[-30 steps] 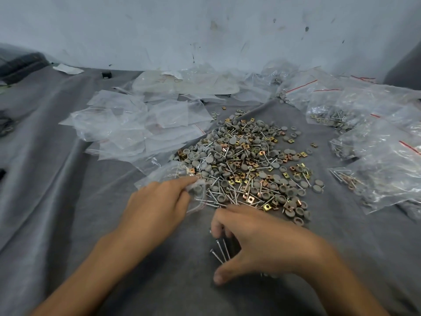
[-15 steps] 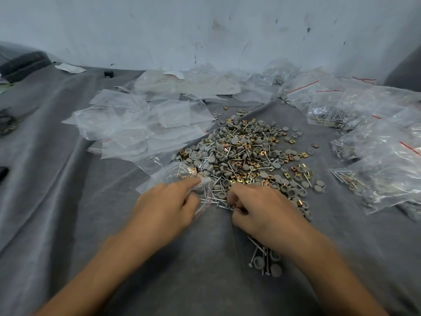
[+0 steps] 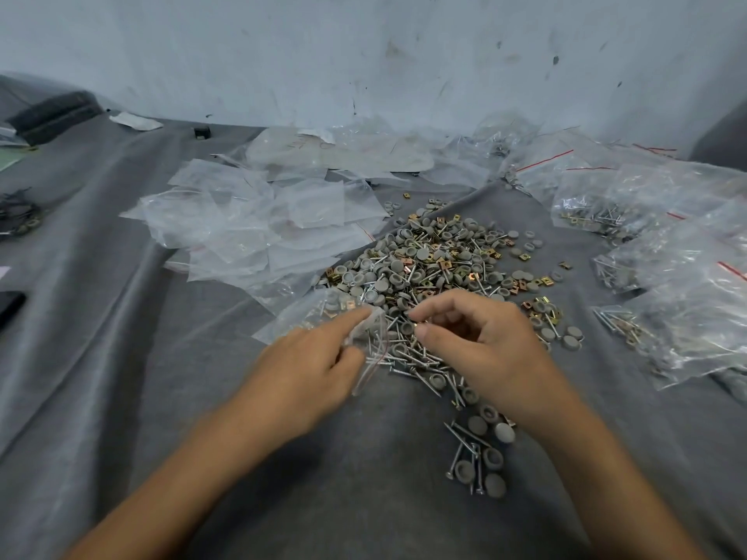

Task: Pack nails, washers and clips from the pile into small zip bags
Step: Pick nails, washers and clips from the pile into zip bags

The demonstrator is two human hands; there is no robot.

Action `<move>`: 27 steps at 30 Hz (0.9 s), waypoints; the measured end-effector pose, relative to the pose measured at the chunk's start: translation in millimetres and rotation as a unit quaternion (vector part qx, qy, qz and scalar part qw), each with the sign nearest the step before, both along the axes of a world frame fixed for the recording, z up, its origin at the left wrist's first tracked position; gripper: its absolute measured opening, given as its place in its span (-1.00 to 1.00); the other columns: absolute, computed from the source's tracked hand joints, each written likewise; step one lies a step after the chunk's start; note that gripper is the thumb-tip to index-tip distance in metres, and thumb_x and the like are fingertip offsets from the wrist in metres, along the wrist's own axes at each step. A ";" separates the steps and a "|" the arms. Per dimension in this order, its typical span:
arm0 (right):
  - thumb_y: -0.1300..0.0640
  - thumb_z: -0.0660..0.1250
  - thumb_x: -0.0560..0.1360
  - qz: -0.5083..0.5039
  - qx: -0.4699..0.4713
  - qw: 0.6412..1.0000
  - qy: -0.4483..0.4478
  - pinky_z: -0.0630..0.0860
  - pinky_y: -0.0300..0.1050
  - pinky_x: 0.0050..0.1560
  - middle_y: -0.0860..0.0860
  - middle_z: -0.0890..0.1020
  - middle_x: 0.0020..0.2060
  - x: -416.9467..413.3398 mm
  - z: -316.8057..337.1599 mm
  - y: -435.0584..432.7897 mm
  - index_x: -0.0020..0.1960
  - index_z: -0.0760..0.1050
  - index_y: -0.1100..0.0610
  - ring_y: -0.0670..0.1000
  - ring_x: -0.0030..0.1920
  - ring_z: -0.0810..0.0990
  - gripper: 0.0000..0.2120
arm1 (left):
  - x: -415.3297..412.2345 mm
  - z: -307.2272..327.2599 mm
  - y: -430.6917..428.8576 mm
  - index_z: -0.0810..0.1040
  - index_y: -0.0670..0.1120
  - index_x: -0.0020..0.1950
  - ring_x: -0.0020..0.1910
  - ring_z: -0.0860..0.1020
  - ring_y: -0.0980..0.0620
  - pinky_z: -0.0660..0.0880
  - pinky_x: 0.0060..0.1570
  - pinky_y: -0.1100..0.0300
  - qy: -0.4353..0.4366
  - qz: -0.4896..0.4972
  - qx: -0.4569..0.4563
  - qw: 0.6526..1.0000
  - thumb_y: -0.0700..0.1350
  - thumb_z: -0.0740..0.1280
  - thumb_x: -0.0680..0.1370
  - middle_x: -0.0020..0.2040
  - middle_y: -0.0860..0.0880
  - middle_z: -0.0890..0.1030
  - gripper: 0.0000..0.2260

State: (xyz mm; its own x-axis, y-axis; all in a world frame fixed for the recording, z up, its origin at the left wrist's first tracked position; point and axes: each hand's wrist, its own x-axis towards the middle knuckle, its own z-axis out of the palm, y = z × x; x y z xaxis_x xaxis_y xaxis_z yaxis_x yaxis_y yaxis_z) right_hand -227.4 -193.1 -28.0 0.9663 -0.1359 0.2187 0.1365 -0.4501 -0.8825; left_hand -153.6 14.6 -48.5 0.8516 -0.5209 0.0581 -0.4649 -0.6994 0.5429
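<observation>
Plastic bag [image 3: 309, 317] gripped by left hand [image 3: 311, 367]; right hand [image 3: 489, 349] pinches a clip [image 3: 419, 326] that could miss the floppy mouth.

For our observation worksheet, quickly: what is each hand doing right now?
Left hand: holds the zip bag.
Right hand: fingers curled above the pile; any hold cannot be told.

Left hand [image 3: 307, 357] pinches zip bag [image 3: 319, 313]; right hand [image 3: 481, 341] curled, thumb near forefinger.
</observation>
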 end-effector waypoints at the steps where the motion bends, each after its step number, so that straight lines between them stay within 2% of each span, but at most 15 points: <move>1: 0.19 0.47 0.53 0.009 0.023 1.000 -0.001 0.47 -0.32 -0.30 -0.09 0.67 -0.26 0.1 0.2 3.7 -0.04 0.68 -0.05 -0.19 -0.29 0.56 -0.86 | -0.2 -0.4 0.2 0.25 0.31 0.54 -0.02 0.60 0.00 0.53 0.08 0.05 0.004 -0.008 -0.003 1.000 0.12 0.06 0.54 -0.14 0.11 0.66 -0.47; 4: 0.24 0.48 0.51 0.036 0.049 0.998 0.012 0.49 -0.34 -0.25 -0.09 0.68 -0.25 0.8 -2.7 15.3 -0.05 0.69 -0.02 -0.19 -0.26 0.59 -0.84 | -0.2 -1.3 0.7 0.25 0.31 0.54 0.06 0.62 -0.03 0.52 0.16 0.00 0.015 -0.018 -0.014 1.000 0.03 0.17 0.62 -0.04 0.06 0.71 -0.52; 7: 0.20 0.49 0.51 0.040 0.021 0.999 0.024 0.53 -0.30 -0.19 -0.10 0.69 -0.21 3.0 -9.0 22.4 -0.02 0.68 -0.03 -0.18 -0.22 0.62 -0.86 | -0.1 0.4 -0.7 0.34 0.26 0.52 0.09 0.63 0.00 0.52 0.16 0.05 0.021 -0.025 -0.031 0.999 0.05 0.15 0.59 0.01 0.06 0.72 -0.53; 10: 0.19 0.48 0.52 0.041 0.011 0.999 0.030 0.61 -0.18 -0.10 -0.12 0.70 -0.15 5.0 -12.4 25.4 0.02 0.65 -0.09 -0.12 -0.15 0.67 -0.81 | -1.4 4.1 -2.1 0.47 0.35 0.31 -0.18 0.63 0.20 0.55 -0.06 0.12 0.067 -0.050 -0.076 0.994 0.06 0.09 0.50 -0.28 0.15 0.68 -0.57; 12: 0.19 0.46 0.53 0.047 0.006 0.998 0.035 0.63 -0.15 -0.07 -0.14 0.72 -0.10 6.0 -13.0 25.9 0.10 0.62 -0.15 -0.11 -0.12 0.69 -0.74 | 0.6 3.2 -3.2 0.49 0.44 0.16 -0.29 0.62 0.22 0.55 -0.11 0.11 0.094 -0.063 -0.104 0.988 0.03 0.09 0.50 -0.34 0.11 0.67 -0.62; 15: 0.19 0.45 0.54 0.022 0.018 0.999 0.020 0.60 -0.25 -0.08 -0.15 0.73 -0.08 7.7 -11.4 18.0 0.13 0.61 -0.12 -0.12 -0.10 0.69 -0.75 | 6.1 -0.6 -2.6 0.54 0.34 0.21 -0.30 0.63 0.13 0.58 -0.07 0.02 0.104 -0.065 -0.128 0.984 0.01 0.10 0.55 -0.37 0.05 0.66 -0.64; 17: 0.12 0.46 0.54 -0.003 -0.035 0.999 0.008 0.53 -0.32 -0.17 -0.22 0.70 -0.11 7.8 -10.0 7.1 0.06 0.62 -0.14 -0.14 -0.15 0.66 -0.82 | 9.2 -2.9 -1.4 0.54 0.33 0.20 -0.31 0.63 0.10 0.58 -0.06 -0.02 0.099 -0.065 -0.136 0.983 0.02 0.10 0.55 -0.37 0.05 0.66 -0.65; 19: 0.00 0.46 0.52 -0.010 -0.136 0.990 0.022 0.42 -0.38 -0.20 -0.25 0.65 -0.16 6.6 -8.4 -4.1 -0.02 0.62 -0.15 -0.18 -0.17 0.61 -0.93 | 10.5 -4.1 -1.0 0.49 0.45 0.17 -0.32 0.62 0.10 0.58 -0.06 0.00 0.087 -0.060 -0.142 0.984 0.06 0.11 0.55 -0.37 0.06 0.66 -0.66; 20: -0.05 0.46 0.51 -0.002 -0.190 0.981 0.039 0.39 -0.33 -0.18 -0.22 0.63 -0.19 5.5 -7.5 -8.5 -0.05 0.61 -0.14 -0.19 -0.16 0.58 -0.95 | 10.7 -4.5 -0.9 0.44 0.53 0.15 -0.34 0.61 0.12 0.57 -0.09 0.03 0.081 -0.059 -0.144 0.984 0.09 0.10 0.55 -0.37 0.06 0.67 -0.67; 24: -0.28 0.42 0.45 0.033 -0.357 0.926 0.120 0.38 -0.12 -0.07 -0.27 0.49 -0.15 0.7 -7.7 -11.2 -0.05 0.50 -0.19 -0.23 -0.05 0.42 -0.78 | 10.7 -4.6 -1.2 0.33 0.67 0.08 -0.39 0.57 0.20 0.49 -0.18 0.12 0.074 -0.058 -0.149 0.984 0.19 0.06 0.46 -0.35 0.08 0.68 -0.65; 27: -0.31 0.38 0.47 0.028 -0.383 0.913 0.138 0.33 -0.11 -0.05 -0.29 0.41 -0.13 0.6 -7.2 -5.8 0.03 0.46 -0.19 -0.15 0.02 0.39 -0.73 | 11.3 -5.7 -1.5 0.31 0.69 0.09 -0.37 0.58 0.17 0.55 -0.13 0.06 0.076 -0.056 -0.146 0.985 0.18 0.05 0.44 -0.34 0.08 0.68 -0.62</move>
